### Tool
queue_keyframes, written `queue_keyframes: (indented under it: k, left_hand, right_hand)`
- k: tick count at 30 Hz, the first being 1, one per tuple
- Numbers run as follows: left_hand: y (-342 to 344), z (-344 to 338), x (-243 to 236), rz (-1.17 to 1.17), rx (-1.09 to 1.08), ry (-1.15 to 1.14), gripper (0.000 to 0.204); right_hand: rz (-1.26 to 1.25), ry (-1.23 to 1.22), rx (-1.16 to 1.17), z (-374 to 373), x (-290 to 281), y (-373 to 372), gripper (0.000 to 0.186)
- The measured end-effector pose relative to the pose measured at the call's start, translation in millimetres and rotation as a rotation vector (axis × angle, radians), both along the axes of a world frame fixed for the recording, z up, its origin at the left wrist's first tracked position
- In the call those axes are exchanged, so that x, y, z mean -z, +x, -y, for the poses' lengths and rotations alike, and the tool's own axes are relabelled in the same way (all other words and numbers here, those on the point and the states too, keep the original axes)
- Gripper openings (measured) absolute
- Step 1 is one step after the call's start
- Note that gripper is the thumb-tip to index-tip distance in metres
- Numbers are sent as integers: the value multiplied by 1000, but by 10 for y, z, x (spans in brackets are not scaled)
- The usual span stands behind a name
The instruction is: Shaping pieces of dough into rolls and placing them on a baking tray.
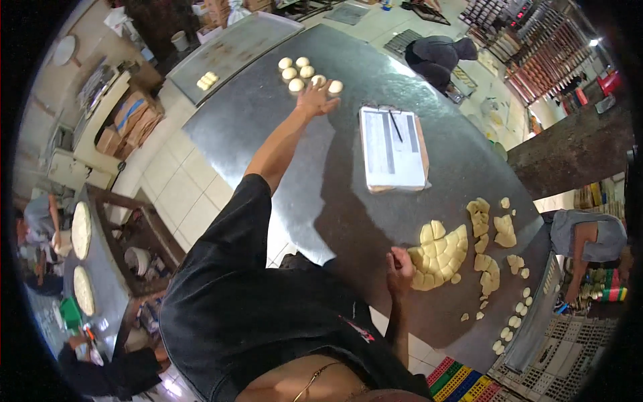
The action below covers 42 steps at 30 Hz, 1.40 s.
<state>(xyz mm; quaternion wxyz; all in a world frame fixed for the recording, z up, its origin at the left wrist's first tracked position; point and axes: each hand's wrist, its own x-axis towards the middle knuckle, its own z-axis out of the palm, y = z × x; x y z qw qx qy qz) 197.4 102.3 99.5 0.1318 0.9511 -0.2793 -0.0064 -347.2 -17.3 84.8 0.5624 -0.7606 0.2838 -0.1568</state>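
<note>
Dough balls [306, 72] near table edge [258, 79] — left hand [318, 99] splayed, right hand [400, 268] curled, grip unclear

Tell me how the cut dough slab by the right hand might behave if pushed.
The cut dough slab probably yields softly, judging by its puffy, rounded surface. Its many seams suggest it may separate rather than slide whole. Lying flat, it seems unlikely to roll.

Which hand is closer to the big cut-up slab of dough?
The right. The right hand is at the left edge of the slab; the left hand is far off, among the dough balls.
</note>
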Motion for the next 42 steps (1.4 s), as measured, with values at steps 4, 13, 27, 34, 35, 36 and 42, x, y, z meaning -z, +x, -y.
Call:
queue_keyframes:
  k: [4,13,27,34,35,36,42]
  left_hand:
    - [571,94,270,-54,-92,16,81]
    - [977,303,426,-278,-104,44,74]
    - [2621,-186,1109,138,-193,-15,68]
    - [2769,-259,1149,17,-110,155,59]
    - [2161,257,981,-43,-156,102,59]
    - [2110,150,912,121,-215,-4,61]
    - [33,258,751,172,307,-296,57]
  right_hand:
    - [-266,-77,241,-328,1,132,27]
    - [-454,98,287,-980,29,693,24]
    - [-388,22,271,-664,-154,1276,27]
    - [-469,38,287,-811,-120,1079,28]
    - [-519,40,338,-831,-120,948,29]
    - [-506,57,286,-856,-113,968,29]
    - [-377,-34,265,-824,-110,837,27]
